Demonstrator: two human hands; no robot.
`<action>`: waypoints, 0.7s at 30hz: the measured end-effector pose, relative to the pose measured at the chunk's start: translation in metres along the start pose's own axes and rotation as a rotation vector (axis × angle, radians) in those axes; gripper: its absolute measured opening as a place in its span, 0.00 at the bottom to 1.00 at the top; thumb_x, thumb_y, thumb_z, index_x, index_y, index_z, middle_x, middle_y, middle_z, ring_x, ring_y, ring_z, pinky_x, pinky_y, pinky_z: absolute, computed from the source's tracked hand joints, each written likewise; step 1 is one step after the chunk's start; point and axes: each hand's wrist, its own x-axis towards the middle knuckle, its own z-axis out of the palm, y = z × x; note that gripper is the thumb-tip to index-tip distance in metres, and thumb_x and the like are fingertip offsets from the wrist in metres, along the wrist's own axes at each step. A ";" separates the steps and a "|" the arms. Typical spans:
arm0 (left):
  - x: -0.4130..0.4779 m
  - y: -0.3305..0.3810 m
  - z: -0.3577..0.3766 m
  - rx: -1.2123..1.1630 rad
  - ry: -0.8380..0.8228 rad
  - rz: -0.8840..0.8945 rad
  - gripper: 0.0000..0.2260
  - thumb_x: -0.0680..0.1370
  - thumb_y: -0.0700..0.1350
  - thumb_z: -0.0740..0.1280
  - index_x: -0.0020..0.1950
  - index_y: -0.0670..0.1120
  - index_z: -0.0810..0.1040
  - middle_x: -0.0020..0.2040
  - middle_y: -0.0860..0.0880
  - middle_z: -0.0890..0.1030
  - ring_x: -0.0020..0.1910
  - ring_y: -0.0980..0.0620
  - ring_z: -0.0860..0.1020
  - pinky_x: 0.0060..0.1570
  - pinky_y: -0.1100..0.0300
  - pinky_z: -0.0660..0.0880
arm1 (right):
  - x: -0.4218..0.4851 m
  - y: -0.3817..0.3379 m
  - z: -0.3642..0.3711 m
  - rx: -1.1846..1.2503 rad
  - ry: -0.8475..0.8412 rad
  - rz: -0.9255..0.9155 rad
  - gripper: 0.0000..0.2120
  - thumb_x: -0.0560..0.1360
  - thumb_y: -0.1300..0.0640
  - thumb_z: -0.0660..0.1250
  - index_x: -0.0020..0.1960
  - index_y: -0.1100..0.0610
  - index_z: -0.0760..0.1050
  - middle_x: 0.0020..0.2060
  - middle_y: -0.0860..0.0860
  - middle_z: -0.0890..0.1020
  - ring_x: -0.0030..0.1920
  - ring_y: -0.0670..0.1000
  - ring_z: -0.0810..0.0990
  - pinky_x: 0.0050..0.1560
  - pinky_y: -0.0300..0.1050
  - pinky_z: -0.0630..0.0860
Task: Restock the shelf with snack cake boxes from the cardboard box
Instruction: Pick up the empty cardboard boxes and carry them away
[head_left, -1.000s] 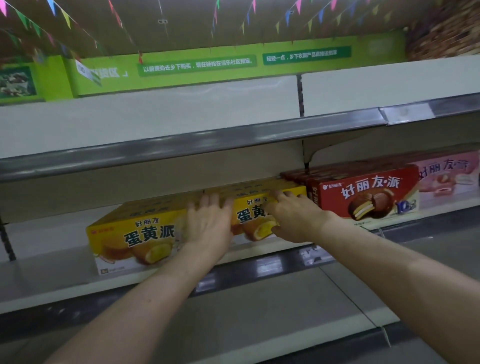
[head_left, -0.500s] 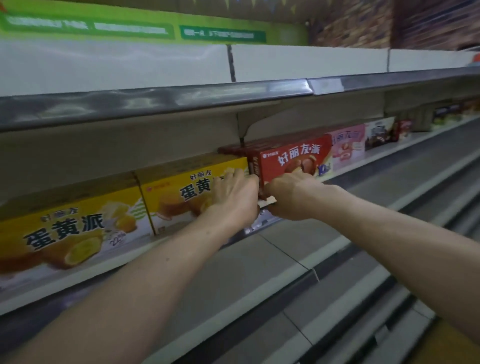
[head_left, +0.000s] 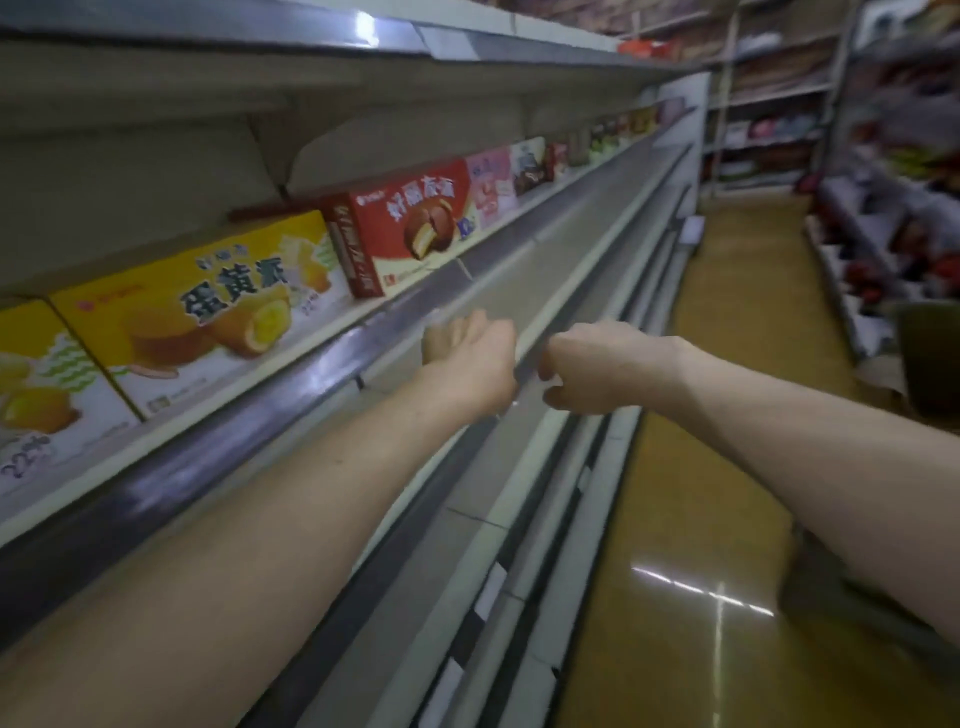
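Two yellow snack cake boxes (head_left: 197, 312) stand side by side on the shelf (head_left: 311, 358) at the left, fronts facing the aisle. A red snack cake box (head_left: 415, 223) stands right of them, touching the nearer yellow one. My left hand (head_left: 470, 358) and my right hand (head_left: 597, 364) hover close together in front of the shelf edge, below and right of the boxes. Both have loosely curled fingers, hold nothing and touch no box.
Pink and dark boxes (head_left: 491, 182) continue along the same shelf toward the far end. Bare lower shelves (head_left: 545, 467) step out below my hands. The yellow aisle floor (head_left: 727, 467) runs to the right, with stocked racks (head_left: 893, 218) and a dark container (head_left: 930, 358) at the right edge.
Both hands have left the yellow box and pulled back and down from the shelf. My view has swung right, down the aisle.
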 end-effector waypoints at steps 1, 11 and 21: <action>-0.003 0.011 0.005 -0.025 -0.013 0.030 0.20 0.77 0.49 0.67 0.68 0.48 0.69 0.65 0.43 0.70 0.65 0.42 0.71 0.55 0.53 0.67 | -0.010 0.004 0.007 0.004 -0.033 0.032 0.14 0.78 0.51 0.61 0.61 0.55 0.76 0.56 0.54 0.80 0.55 0.57 0.79 0.49 0.45 0.73; -0.032 0.132 0.017 -0.018 -0.043 0.321 0.19 0.78 0.50 0.67 0.67 0.48 0.70 0.64 0.43 0.71 0.64 0.42 0.71 0.59 0.49 0.68 | -0.122 0.060 0.048 0.041 -0.196 0.321 0.16 0.80 0.49 0.61 0.65 0.54 0.73 0.55 0.53 0.79 0.52 0.55 0.79 0.48 0.48 0.77; -0.081 0.258 0.008 -0.079 -0.055 0.556 0.20 0.77 0.50 0.68 0.68 0.48 0.70 0.60 0.44 0.73 0.58 0.44 0.74 0.56 0.49 0.71 | -0.252 0.124 0.077 0.117 -0.207 0.545 0.12 0.78 0.51 0.64 0.59 0.54 0.75 0.46 0.51 0.79 0.43 0.51 0.78 0.34 0.41 0.70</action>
